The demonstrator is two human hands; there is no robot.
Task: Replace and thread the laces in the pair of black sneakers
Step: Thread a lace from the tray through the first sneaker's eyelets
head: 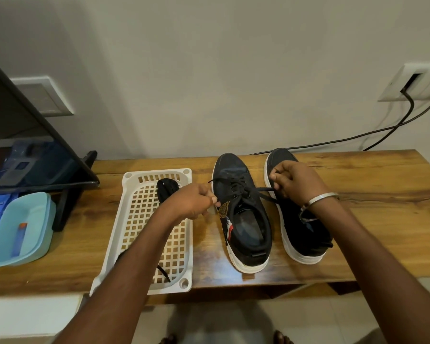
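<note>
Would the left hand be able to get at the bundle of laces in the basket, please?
Probably yes: the bundle of laces lies uncovered in the open basket, right beside the left hand, though that hand must first release the lace it pinches.

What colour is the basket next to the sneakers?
White, with a cut-out grid bottom; the basket shows best in the head view.

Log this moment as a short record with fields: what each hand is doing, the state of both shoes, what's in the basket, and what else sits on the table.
left hand: pinches one end of the black lace
right hand: grips the other lace end
left sneaker: partly laced, toe toward the wall
right sneaker: beside it, lacing hidden by the right hand and arm
white basket: holds a bundled spare lace
blue container: left of the basket
table: wooden
</note>
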